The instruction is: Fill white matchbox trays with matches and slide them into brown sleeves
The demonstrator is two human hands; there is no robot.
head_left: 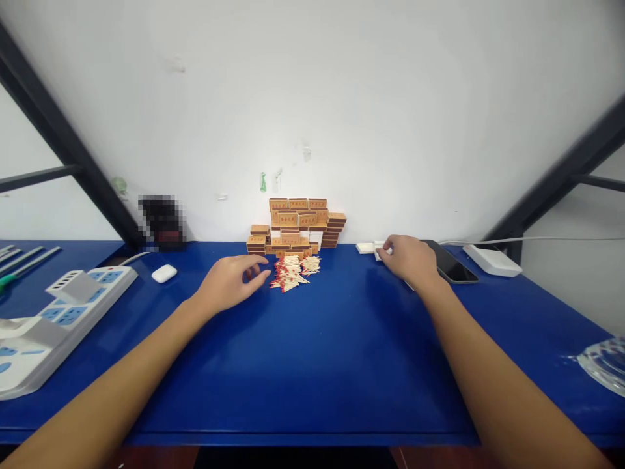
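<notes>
My left hand (pixel 232 281) hovers just left of a loose pile of red-tipped matches (pixel 289 273), thumb and fingers apart, holding nothing. A second small heap of matches (pixel 311 264) lies beside the pile. Behind them, orange-brown matchboxes (pixel 299 220) are stacked against the wall, with a few white box ends showing among them. On the right, my right hand (pixel 407 257) pinches a small white matchbox tray (pixel 377 249), partly hidden by the fingers. Another white tray (pixel 364 248) lies just left of it.
A dark phone (pixel 452 266) and a white box-shaped device (pixel 492 260) with a cable stand right of my right hand. At left are a white earbud case (pixel 165 273), a power strip (pixel 92 306) and screwdrivers (pixel 29 262). Clear plastic (pixel 605 365) sits at the right edge.
</notes>
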